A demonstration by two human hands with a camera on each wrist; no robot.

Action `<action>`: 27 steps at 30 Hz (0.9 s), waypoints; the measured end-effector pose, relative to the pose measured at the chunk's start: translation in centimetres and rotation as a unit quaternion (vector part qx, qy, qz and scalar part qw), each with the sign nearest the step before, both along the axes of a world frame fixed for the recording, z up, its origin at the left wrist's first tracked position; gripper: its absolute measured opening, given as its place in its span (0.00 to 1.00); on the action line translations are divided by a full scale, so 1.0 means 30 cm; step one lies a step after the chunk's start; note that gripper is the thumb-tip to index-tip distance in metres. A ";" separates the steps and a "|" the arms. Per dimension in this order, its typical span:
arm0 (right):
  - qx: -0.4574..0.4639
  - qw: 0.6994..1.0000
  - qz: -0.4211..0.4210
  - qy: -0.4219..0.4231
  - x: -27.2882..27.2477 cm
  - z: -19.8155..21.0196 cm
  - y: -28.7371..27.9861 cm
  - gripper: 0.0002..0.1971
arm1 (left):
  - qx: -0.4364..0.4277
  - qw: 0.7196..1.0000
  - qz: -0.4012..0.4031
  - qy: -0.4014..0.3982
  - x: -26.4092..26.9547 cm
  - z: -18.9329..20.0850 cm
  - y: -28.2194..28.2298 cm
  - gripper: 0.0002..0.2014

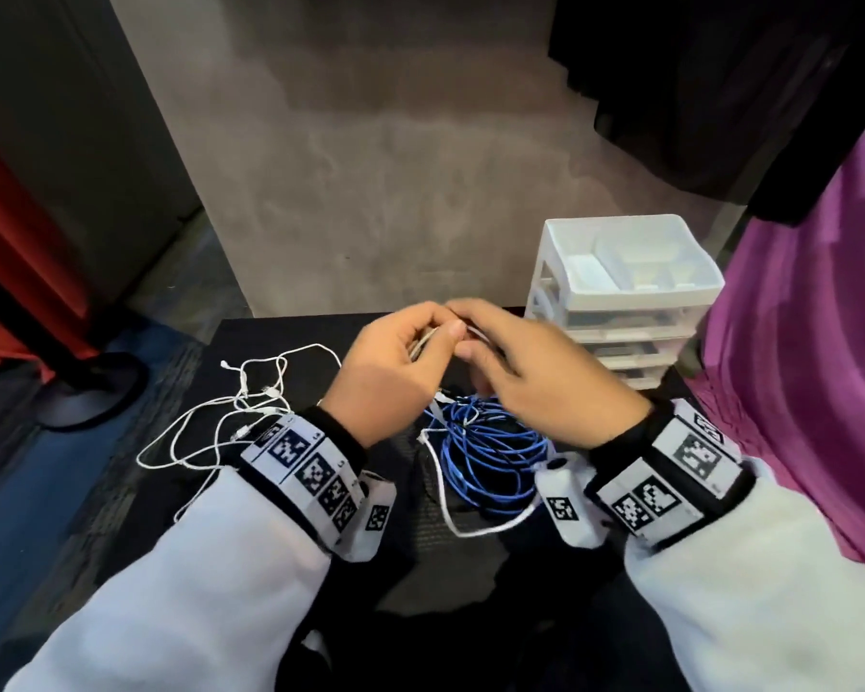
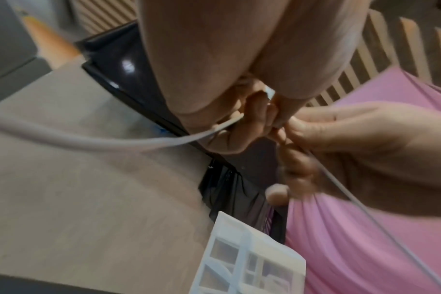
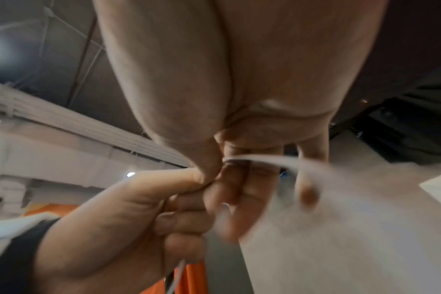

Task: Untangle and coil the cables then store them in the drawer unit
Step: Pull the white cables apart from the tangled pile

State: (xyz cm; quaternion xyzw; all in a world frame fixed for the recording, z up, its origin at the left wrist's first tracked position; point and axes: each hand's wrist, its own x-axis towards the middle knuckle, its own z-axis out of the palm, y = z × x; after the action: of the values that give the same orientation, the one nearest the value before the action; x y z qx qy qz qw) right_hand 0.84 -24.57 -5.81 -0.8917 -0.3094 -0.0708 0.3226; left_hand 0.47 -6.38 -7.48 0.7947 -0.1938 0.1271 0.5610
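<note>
Nearest, at the bottom of the head view, both white sleeves reach up toward frame centre. Between the wrists the blue cable point(image 1: 490, 457) lies on the black table point(image 1: 280, 337) in a loose, uneven bundle, with a white lead point(image 1: 450, 516) looping round its lower left edge. Left of centre a thin white cable point(image 1: 206, 427) sprawls in open tangled loops with small plugs showing.

Above these, at mid-frame, the left hand point(image 1: 395, 372) and right hand point(image 1: 530, 377) meet fingertip to fingertip. Both are closed in a pinch on one pale cable point(image 2: 93, 143); in the left wrist view it curves away to the left edge of the frame, and a thinner strand runs down past the right palm. The right wrist view shows the right thumb and fingers nipping a short bend of it, blurred.

Judging by the slack curves, these cables are light, limp and smooth, so they should slip through a loose pinch and spring out of a coil unless held. The plugs look like the stiff parts; holding just behind a plug and feeding the cord through the other hand seems the safest way, pulling gently where loops cross so a knot does not tighten.

Farthest, at right of centre, the white drawer unit point(image 1: 625, 302) stands on the table, drawers closed as far as I can tell.
</note>
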 end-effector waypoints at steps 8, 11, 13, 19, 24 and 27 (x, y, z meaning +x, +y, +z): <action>0.035 0.994 -0.099 0.021 0.071 0.006 -0.206 0.10 | 0.057 0.986 0.153 -0.009 -0.022 0.025 0.238 0.15; 0.031 0.990 -0.088 0.107 0.080 -0.066 -0.267 0.12 | -0.044 0.963 0.263 -0.035 0.004 0.040 0.423 0.16; 0.062 0.982 -0.082 0.159 0.082 -0.135 -0.275 0.13 | -0.036 0.949 0.311 -0.036 0.006 0.042 0.479 0.16; 0.039 0.990 -0.034 0.135 0.028 -0.210 -0.138 0.13 | 0.107 0.961 0.249 -0.055 -0.035 -0.020 0.360 0.16; 0.014 0.995 0.043 0.086 -0.028 -0.166 0.026 0.13 | 0.265 0.963 0.007 -0.057 -0.078 -0.103 0.092 0.15; 0.040 0.995 0.019 0.085 -0.032 -0.137 0.012 0.13 | 0.234 0.971 0.040 0.018 -0.053 -0.130 0.084 0.20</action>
State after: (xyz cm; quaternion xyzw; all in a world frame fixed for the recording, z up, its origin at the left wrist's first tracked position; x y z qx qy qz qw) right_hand -0.11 -24.22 -9.94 -0.8749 -0.2948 -0.0007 0.3841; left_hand -1.13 -3.85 -11.39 0.9132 -0.1759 0.0866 0.3572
